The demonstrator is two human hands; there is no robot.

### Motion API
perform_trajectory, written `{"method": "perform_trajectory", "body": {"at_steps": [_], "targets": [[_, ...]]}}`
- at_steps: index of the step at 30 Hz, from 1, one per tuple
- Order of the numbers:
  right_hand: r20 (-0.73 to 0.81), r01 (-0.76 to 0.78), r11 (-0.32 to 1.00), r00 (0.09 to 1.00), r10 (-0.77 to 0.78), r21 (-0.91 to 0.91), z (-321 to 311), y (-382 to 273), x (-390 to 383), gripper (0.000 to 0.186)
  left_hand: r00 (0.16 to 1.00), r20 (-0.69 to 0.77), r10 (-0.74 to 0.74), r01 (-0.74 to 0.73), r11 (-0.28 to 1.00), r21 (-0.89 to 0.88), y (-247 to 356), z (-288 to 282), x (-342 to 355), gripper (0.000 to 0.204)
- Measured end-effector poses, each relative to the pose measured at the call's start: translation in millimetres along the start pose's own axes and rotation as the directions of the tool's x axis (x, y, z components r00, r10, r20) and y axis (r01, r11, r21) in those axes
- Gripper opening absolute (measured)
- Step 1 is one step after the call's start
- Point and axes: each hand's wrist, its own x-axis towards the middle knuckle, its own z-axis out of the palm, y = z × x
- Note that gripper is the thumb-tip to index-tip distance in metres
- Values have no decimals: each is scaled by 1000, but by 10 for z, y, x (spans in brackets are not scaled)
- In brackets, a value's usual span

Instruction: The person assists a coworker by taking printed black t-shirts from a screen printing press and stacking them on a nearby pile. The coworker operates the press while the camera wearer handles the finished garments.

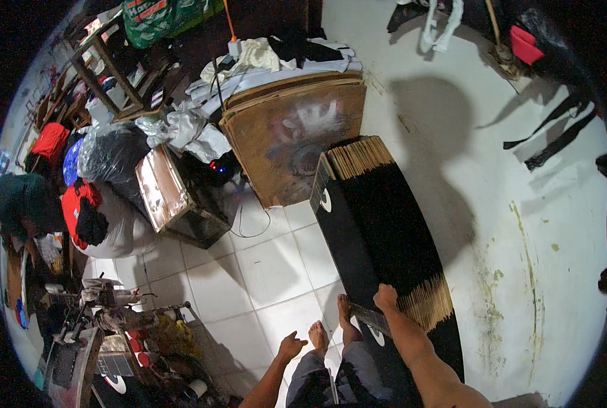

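Touching black boards (399, 217), right fingers (381, 292) curled, grasp unclear; left fingers (295, 342) empty; dark contents (128, 162) in plastic bag (106, 151)

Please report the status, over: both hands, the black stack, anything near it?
Left hand above tiled floor, nothing seen in it. Right hand curled at black stack, contact unclear. Brown boards close to the stack's far end.

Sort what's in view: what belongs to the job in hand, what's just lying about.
In hand:
- row of black-covered boards, right hand at it
- left hand, holding nothing

Apparently lying about:
- large brown boards
- green bag
- red bundle
- dark straps
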Motion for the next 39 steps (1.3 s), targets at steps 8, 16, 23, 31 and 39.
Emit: {"method": "perform_trajectory", "body": {"at_steps": [8,16,23,31,39], "targets": [[-12,-56,998,998,56,3,57,11,-82,23,997,-67,47,-60,976,-211,-801,-151,131,73],[-330,-1,994,943,37,109,-128,90,-799,35,978,73,-195,207,947,-246,-836,11,-357,74],[-11,-69,922,997,79,381,358,2,-1861,40,976,83,-199,214,945,-246,-482,236,-643,66],[478,-68,976,877,-40,207,799,88,-2537,37,948,62,-312,318,916,-245,-796,210,-1004,63],[264,-42,926,963,-63,374,594,628,-2646,28,947,-10,-321,304,906,-294,-1405,453,-1495,59]]}}
